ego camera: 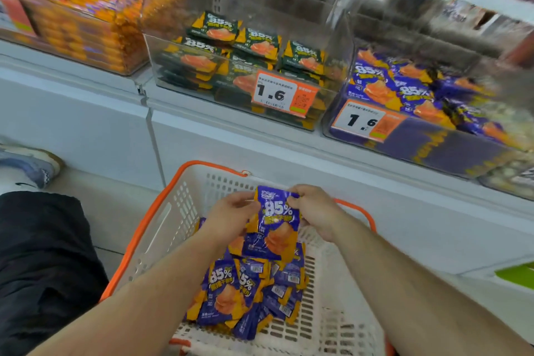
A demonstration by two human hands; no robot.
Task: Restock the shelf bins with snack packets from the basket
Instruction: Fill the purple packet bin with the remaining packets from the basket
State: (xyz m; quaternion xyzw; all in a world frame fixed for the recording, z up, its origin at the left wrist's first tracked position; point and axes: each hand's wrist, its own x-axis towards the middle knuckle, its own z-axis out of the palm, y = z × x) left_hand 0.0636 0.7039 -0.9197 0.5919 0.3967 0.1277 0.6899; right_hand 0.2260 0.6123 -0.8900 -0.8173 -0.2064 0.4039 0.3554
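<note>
Hands [231,218] [313,211] pinch purple packet [277,225] above basket rim [161,205].

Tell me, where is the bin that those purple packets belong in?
The purple bin sits on the shelf at the right of the head view, beside the green bin, above and right of the basket.

Both hands, left hand [231,218] and right hand [313,208], pinch a purple snack packet [277,228] above the basket [173,222], below the purple-packet bin [419,136].

Grey shoe [27,165] beside shelf base [86,130]
</note>
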